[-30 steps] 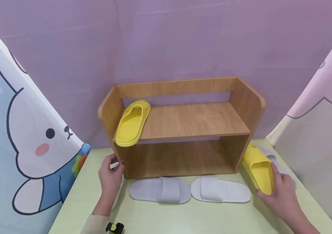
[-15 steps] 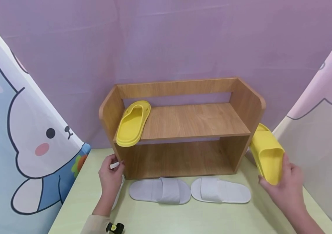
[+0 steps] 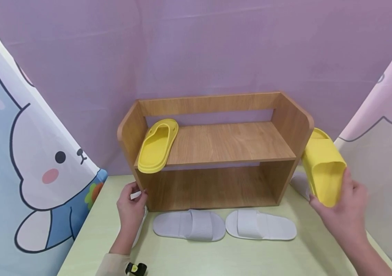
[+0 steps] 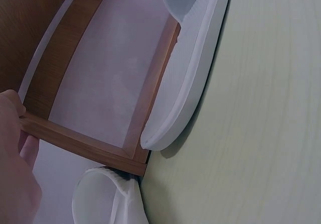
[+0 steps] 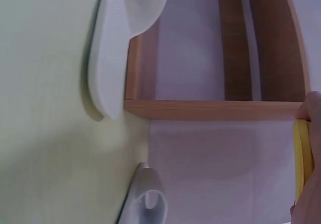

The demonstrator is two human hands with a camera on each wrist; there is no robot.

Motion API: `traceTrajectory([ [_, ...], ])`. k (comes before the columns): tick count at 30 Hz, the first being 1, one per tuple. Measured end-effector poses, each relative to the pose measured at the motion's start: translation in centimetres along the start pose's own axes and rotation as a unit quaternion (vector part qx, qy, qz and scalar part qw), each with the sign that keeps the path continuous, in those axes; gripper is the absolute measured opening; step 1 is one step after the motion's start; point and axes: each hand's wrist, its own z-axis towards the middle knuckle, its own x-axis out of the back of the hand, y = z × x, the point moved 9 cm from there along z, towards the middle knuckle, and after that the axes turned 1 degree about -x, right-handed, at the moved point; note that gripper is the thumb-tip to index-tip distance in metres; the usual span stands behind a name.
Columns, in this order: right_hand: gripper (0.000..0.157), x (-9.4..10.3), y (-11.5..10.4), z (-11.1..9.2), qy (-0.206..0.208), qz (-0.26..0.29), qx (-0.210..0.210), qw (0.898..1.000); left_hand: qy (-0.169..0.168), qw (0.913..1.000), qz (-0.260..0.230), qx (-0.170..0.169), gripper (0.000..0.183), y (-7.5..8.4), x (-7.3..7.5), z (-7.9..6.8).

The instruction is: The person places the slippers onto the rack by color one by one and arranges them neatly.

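Note:
My right hand holds a yellow slipper by its heel end, thumb on one side, fingers on the other. It is raised above the table, beside the right panel of a wooden shoe rack. In the right wrist view only a thin strip of the yellow slipper shows. My left hand pinches the front edge of the rack's left panel; the left wrist view shows a finger and thumb on either side of that panel. Another yellow slipper lies on the upper shelf at the left.
On the table before the rack lie a lilac slipper and a white slipper, end to end. A white slipper stands left of the rack, mostly hidden. Another lilac slipper lies at the right, partly covered from view.
The right hand has lifted the yellow slipper up from the table at the right, moving upward and slightly rightward. The left hand stays on the rack's panel.

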Motion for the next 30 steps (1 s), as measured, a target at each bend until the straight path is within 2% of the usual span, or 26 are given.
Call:
traceTrajectory([
  [4, 0.134, 0.5, -0.4, 0.3, -0.001, 0.005, -0.028, 1.0, -0.001, 1.0, -0.001, 0.0, 0.031, 0.1, 0.0, -0.1],
  [7, 0.134, 1.0, -0.9, 0.5, 0.01, 0.007, -0.034, 0.999, -0.003, 1.0, -0.002, 0.002, 0.031, 0.2, 0.0, -0.1],
  [11, 0.133, 1.8, -1.6, 0.9, 0.039, 0.01, -0.016, 0.999, -0.004, 1.0, -0.003, 0.006, 0.031, 0.2, 0.0, -0.1],
  [18, 0.131, 2.8, -2.6, 1.2, 0.063, 0.031, 0.014, 0.997, -0.004, 0.9999, -0.007, 0.007, 0.031, 0.0, 0.0, -0.2],
  [30, 0.13, 3.6, -3.9, 1.7, 0.086, 0.026, -0.005, 0.996, -0.002, 1.0, -0.004, 0.003, 0.03, 0.3, 0.1, -0.1],
])
